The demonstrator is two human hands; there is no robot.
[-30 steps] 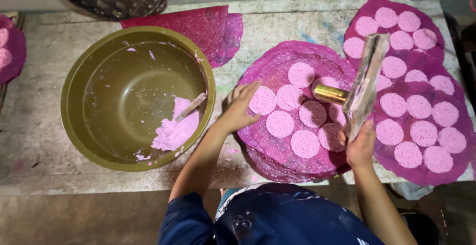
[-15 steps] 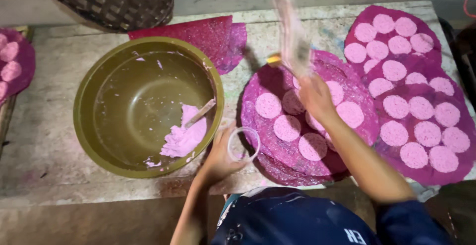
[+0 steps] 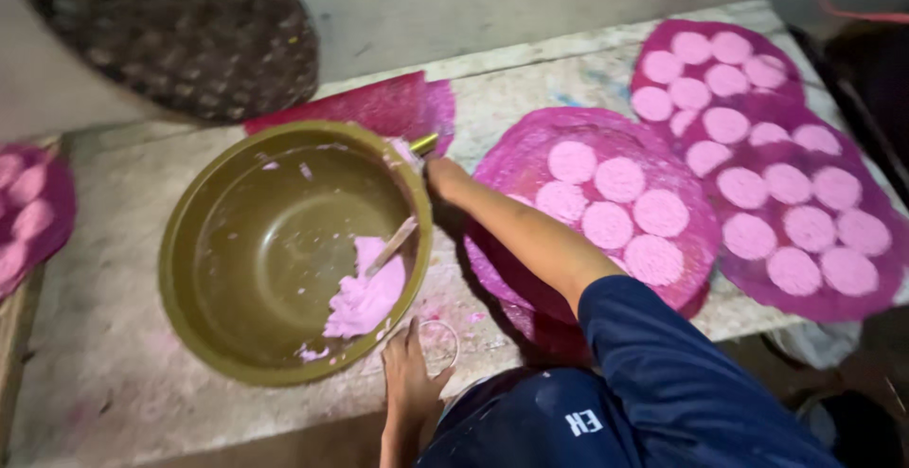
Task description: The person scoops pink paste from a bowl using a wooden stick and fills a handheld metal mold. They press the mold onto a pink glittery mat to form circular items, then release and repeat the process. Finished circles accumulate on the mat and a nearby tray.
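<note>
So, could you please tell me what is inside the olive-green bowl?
The bowl holds a lump of pink dough with a stick resting on it; whatever lies beneath the dough is hidden.

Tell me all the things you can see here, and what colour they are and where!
bowl: one, olive green, left of middle on the table
dough lump: one, pale pink, inside the bowl by its right wall
stick: one, light coloured, leaning in the dough
round sheets: several, magenta, middle and right of the table, some overlapping
dough discs: many, pale pink, laid on the sheets
ring mould: one, clear or whitish, on the table below the bowl
woven basket: one, dark, top left
table: one, grey and pink-smeared
left hand: flat on the table beside the ring mould
right hand: at the bowl's right rim, holding a brass-coloured tool handle
</note>
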